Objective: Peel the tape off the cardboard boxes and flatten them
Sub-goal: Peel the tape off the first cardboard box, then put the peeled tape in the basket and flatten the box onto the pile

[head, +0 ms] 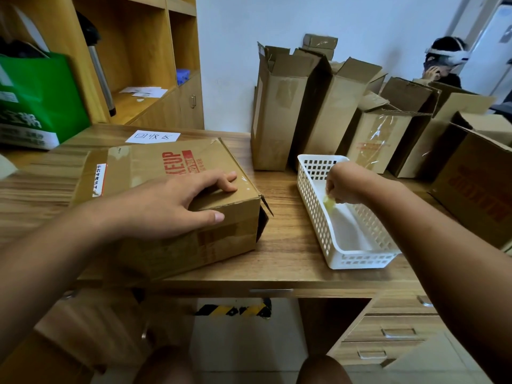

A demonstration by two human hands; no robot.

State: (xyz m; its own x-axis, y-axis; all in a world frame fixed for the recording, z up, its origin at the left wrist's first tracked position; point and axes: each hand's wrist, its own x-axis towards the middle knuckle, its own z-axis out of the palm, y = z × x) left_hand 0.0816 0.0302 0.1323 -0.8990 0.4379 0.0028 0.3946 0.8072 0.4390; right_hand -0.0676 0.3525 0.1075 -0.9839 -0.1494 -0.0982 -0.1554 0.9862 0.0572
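My right hand (pixel 346 184) pinches a small yellowish tape scrap (pixel 329 202) in its fingertips, held over the white basket (pixel 360 263), which sits at the desk's (pixel 285 245) front edge. My left hand (pixel 171 206) lies spread on the box (pixel 155 159), fingers on top and thumb down the front face. It presses and steadies the box and is not curled round it. The box lies on its side at the front edge, left of the basket and apart from it, with its right end flap ajar.

I judge the box light and stiff but easily dented, and likely to slide on the wood unless pinned. More tape (pixel 219 234) shows on the front face; I would start it at a corner, since it looks thin and prone to tearing. More boxes (pixel 279 115) stand along the back edge.
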